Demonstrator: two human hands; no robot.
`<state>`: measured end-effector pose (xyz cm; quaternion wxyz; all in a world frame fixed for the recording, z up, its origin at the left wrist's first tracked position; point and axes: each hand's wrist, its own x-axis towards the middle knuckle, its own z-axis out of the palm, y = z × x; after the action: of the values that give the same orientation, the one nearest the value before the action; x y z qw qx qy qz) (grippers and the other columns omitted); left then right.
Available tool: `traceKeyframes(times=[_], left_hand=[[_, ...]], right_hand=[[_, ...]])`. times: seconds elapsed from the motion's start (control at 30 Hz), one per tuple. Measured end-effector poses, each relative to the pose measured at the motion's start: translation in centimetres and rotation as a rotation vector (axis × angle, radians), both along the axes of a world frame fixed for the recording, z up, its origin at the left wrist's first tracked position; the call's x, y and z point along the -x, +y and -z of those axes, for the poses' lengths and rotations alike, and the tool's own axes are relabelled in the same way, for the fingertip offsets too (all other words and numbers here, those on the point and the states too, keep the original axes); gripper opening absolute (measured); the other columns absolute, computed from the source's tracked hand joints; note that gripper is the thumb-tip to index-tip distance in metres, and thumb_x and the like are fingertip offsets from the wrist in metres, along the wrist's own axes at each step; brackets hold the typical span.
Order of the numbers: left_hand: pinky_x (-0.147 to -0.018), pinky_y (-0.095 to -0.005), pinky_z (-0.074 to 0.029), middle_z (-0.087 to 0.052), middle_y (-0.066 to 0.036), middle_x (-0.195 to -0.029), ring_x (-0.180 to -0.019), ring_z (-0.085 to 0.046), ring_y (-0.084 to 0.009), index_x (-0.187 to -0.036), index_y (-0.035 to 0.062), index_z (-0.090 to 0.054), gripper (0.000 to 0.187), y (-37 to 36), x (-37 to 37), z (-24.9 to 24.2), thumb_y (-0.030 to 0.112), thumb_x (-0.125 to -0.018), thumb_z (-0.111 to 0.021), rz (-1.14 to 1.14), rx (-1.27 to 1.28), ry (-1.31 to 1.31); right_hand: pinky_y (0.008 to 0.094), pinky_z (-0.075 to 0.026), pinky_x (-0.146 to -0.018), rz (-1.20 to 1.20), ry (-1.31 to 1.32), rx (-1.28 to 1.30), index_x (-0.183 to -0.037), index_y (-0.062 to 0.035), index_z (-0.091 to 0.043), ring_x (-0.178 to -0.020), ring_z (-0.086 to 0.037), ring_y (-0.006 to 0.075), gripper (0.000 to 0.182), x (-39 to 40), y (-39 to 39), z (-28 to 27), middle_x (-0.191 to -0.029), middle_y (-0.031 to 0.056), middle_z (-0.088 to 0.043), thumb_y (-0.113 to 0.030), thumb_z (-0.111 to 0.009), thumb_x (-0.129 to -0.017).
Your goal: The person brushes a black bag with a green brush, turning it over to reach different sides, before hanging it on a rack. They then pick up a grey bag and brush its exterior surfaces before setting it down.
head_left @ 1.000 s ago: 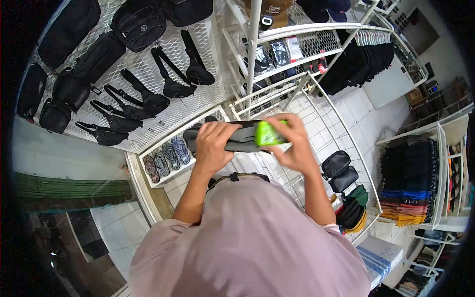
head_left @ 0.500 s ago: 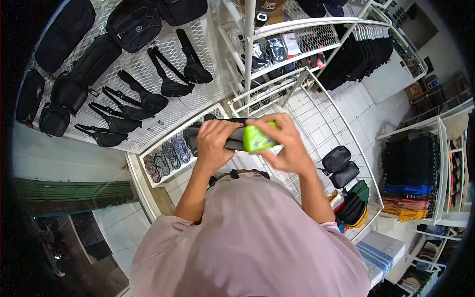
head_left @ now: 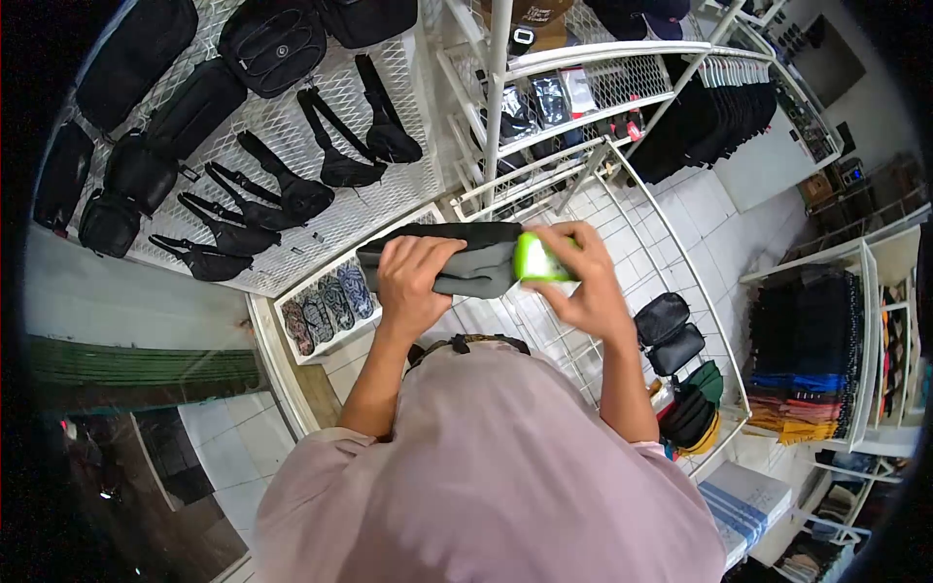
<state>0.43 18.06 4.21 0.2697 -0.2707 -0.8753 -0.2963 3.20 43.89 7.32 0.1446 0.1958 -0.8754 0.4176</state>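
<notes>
My left hand is closed round a folded grey and black cloth item, which lies crosswise in front of my body. The cloth's right end sticks out past my fingers. Pinched between the thumb and fingers of my right hand is a bright green and white label sleeve, slightly blurred. It sits right at the cloth's right end, and more of the cloth shows between my two hands than the sleeve covers.
A white tray of patterned rolled items lies beyond my left hand. Black waist bags hang on a mesh panel at the left. Below my hands is a white metal rack, with black pouches on its right side.
My right hand and the green sleeve have moved right, away from my left hand. More of the grey cloth is uncovered between them. My left hand has barely moved.
</notes>
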Motion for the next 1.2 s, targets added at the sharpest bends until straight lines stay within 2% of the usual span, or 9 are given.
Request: traceKeyframes(times=[0.13,0.3,0.43,0.47,0.6,0.8,0.9,1.07,1.2], left_hand=[[-0.088,-0.0401,-0.046,-0.072,-0.004,-0.103,-0.096,-0.066,-0.0263,-0.108,0.0101,-0.072,0.044,0.7,-0.1,0.3,0.006,-0.064,-0.073,0.074,-0.037,0.019],[-0.088,-0.0406,-0.047,-0.074,-0.003,-0.102,-0.093,-0.068,-0.026,-0.109,0.0106,-0.071,0.041,0.1,-0.3,0.3,0.008,-0.068,-0.075,-0.054,-0.063,0.1],[-0.088,-0.0408,-0.047,-0.074,-0.004,-0.101,-0.093,-0.069,-0.0264,-0.107,0.0094,-0.071,0.04,0.2,-0.8,-0.1,0.008,-0.067,-0.077,0.037,-0.112,0.024],[-0.088,-0.0408,-0.047,-0.074,-0.005,-0.101,-0.093,-0.069,-0.0265,-0.107,0.009,-0.071,0.04,0.2,-0.5,-0.2,0.009,-0.067,-0.078,0.073,-0.137,0.014],[-0.085,-0.0403,-0.047,-0.073,-0.006,-0.099,-0.092,-0.068,-0.0281,-0.107,0.0083,-0.071,0.04,-0.1,-0.6,0.3,0.008,-0.067,-0.076,0.046,-0.17,0.073],[-0.082,-0.0402,-0.047,-0.073,-0.007,-0.1,-0.089,-0.067,-0.0304,-0.104,0.0065,-0.071,0.036,0.3,-0.7,0.7,0.006,-0.067,-0.075,0.165,-0.183,-0.04],[-0.081,-0.0405,-0.047,-0.073,-0.009,-0.1,-0.09,-0.067,-0.0308,-0.102,0.0057,-0.07,0.038,-0.1,-1.0,1.3,0.001,-0.065,-0.075,0.114,-0.245,-0.01],[-0.081,-0.0416,-0.048,-0.072,-0.01,-0.098,-0.09,-0.066,-0.0331,-0.104,0.0048,-0.069,0.041,0.0,-1.4,2.0,-0.001,-0.063,-0.074,0.124,-0.291,-0.123],[-0.081,-0.0408,-0.049,-0.071,-0.012,-0.097,-0.089,-0.066,-0.0349,-0.104,0.0033,-0.067,0.041,-0.7,-1.3,2.9,-0.003,-0.064,-0.074,0.092,-0.397,-0.14]], right_hand=[[0.0423,-0.044,-0.091,-0.2,0.113,-0.059,-0.134,-0.015,-0.068,-0.103,-0.058,0.0328,0.061,-1.5,-3.1,-3.0,-0.111,0.0117,-0.063,-0.026,-0.085,-0.076],[0.0421,-0.045,-0.094,0.033,-0.127,0.18,-0.134,-0.0123,-0.068,-0.103,-0.058,0.0321,0.065,0.3,0.4,-0.1,-0.11,0.0134,-0.062,-0.02,-0.088,-0.073],[0.0418,-0.045,-0.094,-0.168,0.149,0.048,-0.134,-0.0127,-0.068,-0.104,-0.058,0.0322,0.067,-1.2,-2.2,-2.2,-0.111,0.013,-0.062,-0.021,-0.088,-0.071],[0.0422,-0.047,-0.095,-0.177,0.104,-0.021,-0.132,-0.0078,-0.068,-0.105,-0.059,0.033,0.066,-1.7,-2.5,-3.5,-0.111,0.0147,-0.064,-0.019,-0.089,-0.07],[0.0367,-0.047,-0.094,0.014,-0.069,0.233,-0.136,-0.0069,-0.066,-0.107,-0.06,0.0278,0.068,0.0,0.4,0.0,-0.116,0.0154,-0.062,-0.019,-0.088,-0.073],[0.0406,-0.047,-0.093,-0.166,0.107,0.056,-0.136,-0.0109,-0.067,-0.105,-0.06,0.0302,0.067,-1.8,-1.7,-2.5,-0.113,0.0145,-0.064,-0.018,-0.087,-0.073],[0.0406,-0.047,-0.094,0.025,-0.012,0.274,-0.136,-0.0073,-0.066,-0.104,-0.06,0.0291,0.07,-0.3,0.5,0.4,-0.113,0.014,-0.063,-0.019,-0.089,-0.072],[0.0401,-0.046,-0.096,-0.08,0.084,0.18,-0.134,-0.0073,-0.067,-0.106,-0.06,0.0298,0.07,-1.5,-1.0,-1.8,-0.113,0.014,-0.063,-0.019,-0.09,-0.069],[0.0382,-0.046,-0.1,-0.012,-0.033,0.317,-0.137,-0.0024,-0.063,-0.111,-0.061,0.0296,0.069,0.0,0.6,0.3,-0.119,0.0164,-0.063,-0.015,-0.088,-0.074]])
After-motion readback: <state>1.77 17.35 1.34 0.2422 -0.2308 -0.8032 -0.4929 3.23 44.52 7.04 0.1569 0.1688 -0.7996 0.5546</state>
